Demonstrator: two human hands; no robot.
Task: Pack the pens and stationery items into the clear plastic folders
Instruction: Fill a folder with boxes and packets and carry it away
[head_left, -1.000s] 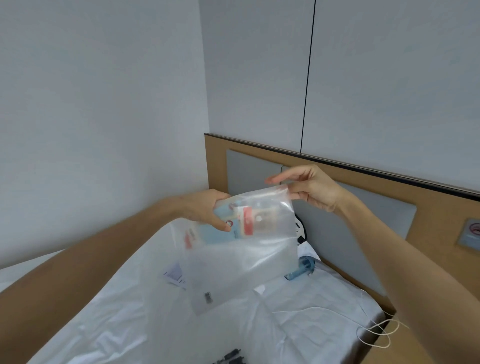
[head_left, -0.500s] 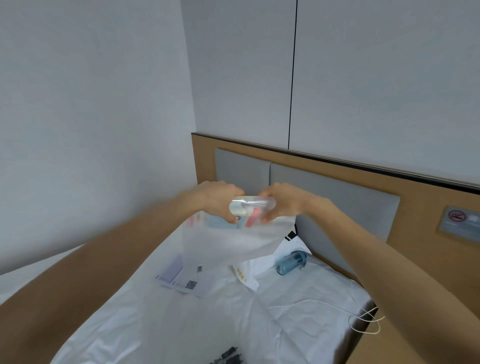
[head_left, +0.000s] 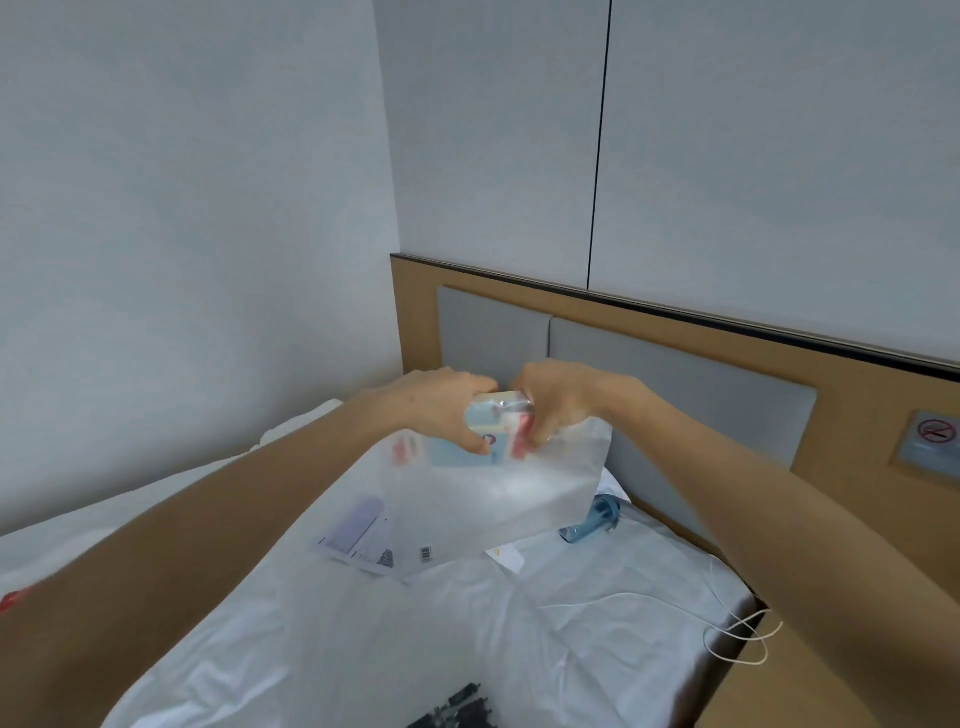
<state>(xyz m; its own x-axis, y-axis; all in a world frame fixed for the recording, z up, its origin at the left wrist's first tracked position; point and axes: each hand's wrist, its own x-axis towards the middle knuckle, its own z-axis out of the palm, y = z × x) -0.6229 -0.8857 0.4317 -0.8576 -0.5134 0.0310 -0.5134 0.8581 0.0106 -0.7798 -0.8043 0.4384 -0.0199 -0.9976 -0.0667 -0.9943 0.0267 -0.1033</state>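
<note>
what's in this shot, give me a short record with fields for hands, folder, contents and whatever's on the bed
left hand: grips the top edge of the folder
right hand: grips the same edge, close beside the left
folder: clear plastic folder, held up above the bed
contents: packets with red and blue print near the top, blurred
bed: white sheet
on bed: leaflet, blue bottle, white cable, dark pens at the bottom edge
</note>
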